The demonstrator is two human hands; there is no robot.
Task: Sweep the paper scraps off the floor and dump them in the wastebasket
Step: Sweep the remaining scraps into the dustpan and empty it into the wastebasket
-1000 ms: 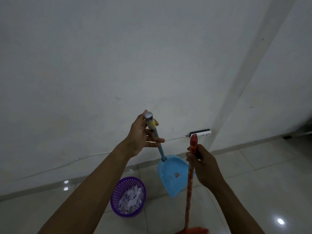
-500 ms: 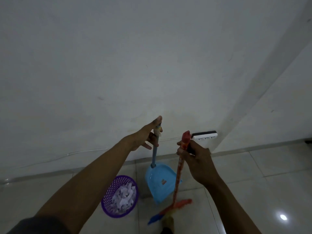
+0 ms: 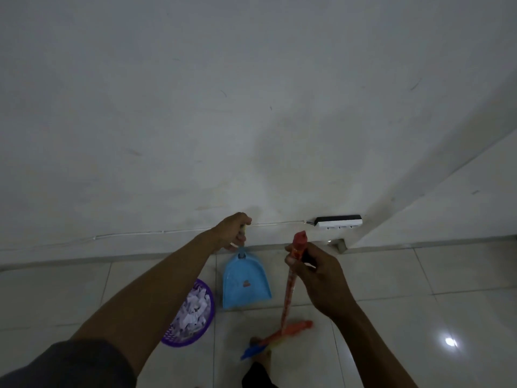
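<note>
from where i sit, the left hand (image 3: 233,229) is closed round the top of the dustpan handle (image 3: 242,238), standing the blue dustpan (image 3: 245,284) nearly upright with its lip on the floor (image 3: 419,275) close to the wall (image 3: 251,107), and the right hand (image 3: 313,273) is wrapped round the upper end of the red broom (image 3: 291,284), whose head (image 3: 279,338) rests on the tiles near a foot (image 3: 258,357). the paper scraps (image 3: 193,309) i can see all sit inside the purple wastebasket (image 3: 207,329), just left of the dustpan, and i spot none loose on the floor. my worry is the parking of the tools — if the left hand lets go before the handle truly leans on the wall, the pan may slide on the glossy tile and tip toward the basket, which looks light enough to topple and spill. the broom, held only at its tip, could swing and clip the pan too. hard to read: the left forearm (image 3: 145,298) covers the basket's near left side, the dim light blurs the left hand's fingers, so i cannot tell how firm that hold is, and the floor behind me is out of view — strays could be there.
</note>
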